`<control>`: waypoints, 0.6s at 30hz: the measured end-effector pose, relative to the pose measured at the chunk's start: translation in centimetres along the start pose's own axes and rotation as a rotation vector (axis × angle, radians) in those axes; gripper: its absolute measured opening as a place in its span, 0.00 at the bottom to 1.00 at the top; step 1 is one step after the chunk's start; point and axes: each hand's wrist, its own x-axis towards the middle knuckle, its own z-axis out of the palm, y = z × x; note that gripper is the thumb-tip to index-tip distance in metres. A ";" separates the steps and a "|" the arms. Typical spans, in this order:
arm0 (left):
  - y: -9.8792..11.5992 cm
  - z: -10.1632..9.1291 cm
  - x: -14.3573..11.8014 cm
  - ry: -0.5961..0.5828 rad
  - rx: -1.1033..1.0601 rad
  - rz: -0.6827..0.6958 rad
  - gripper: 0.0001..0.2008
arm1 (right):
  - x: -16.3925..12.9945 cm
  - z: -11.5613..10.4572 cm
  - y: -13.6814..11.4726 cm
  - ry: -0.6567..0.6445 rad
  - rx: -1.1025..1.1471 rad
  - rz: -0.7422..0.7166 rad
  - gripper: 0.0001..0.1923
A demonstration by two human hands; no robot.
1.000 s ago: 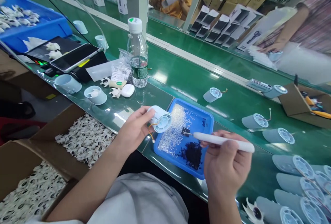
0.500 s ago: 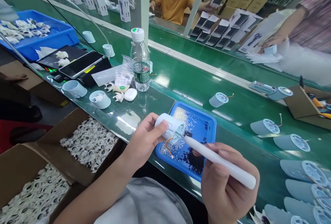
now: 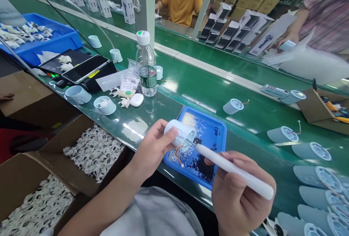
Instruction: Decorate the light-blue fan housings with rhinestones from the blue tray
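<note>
My left hand (image 3: pixel 152 145) grips a pale blue cylindrical housing (image 3: pixel 178 132), thumb on its side. The housing lies tilted, its ribbed open end turned toward my right hand. From that end hangs a short red-and-yellow wire lead (image 3: pixel 178 156) with a small white plug. My right hand (image 3: pixel 242 192) is closed around a white-handled screwdriver (image 3: pixel 234 170). Its thin metal shaft reaches to the housing's ribbed end; the exact tip is hard to make out. Underneath is a blue tray (image 3: pixel 215 119) with clear bits and small black pieces.
A water bottle (image 3: pixel 147 65), phone (image 3: pixel 85 69) and white case (image 3: pixel 136 100) stand left. More housings (image 3: pixel 312 150) line the right side. Cardboard boxes (image 3: pixel 92 152) of white parts are below left. Across the green belt (image 3: pixel 191 72), co-workers stand near white cartons (image 3: pixel 240 29).
Both hands keep their holds; my right hand and the screwdriver have shifted slightly right. Housings on the belt sit a little farther right. The orange-clad co-worker's outstretched arm has drawn back from a carton.
</note>
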 end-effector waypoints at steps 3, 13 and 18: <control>0.0 0.1 0.1 -0.004 0.013 -0.006 0.12 | 0.0 0.1 0.1 0.002 0.013 0.013 0.09; -0.5 0.2 0.1 -0.026 0.059 -0.046 0.12 | -0.5 -0.2 0.4 -0.018 -0.133 0.025 0.09; 0.4 0.9 1.6 0.161 0.172 0.220 0.10 | -0.5 0.6 0.7 -0.218 -0.392 0.245 0.05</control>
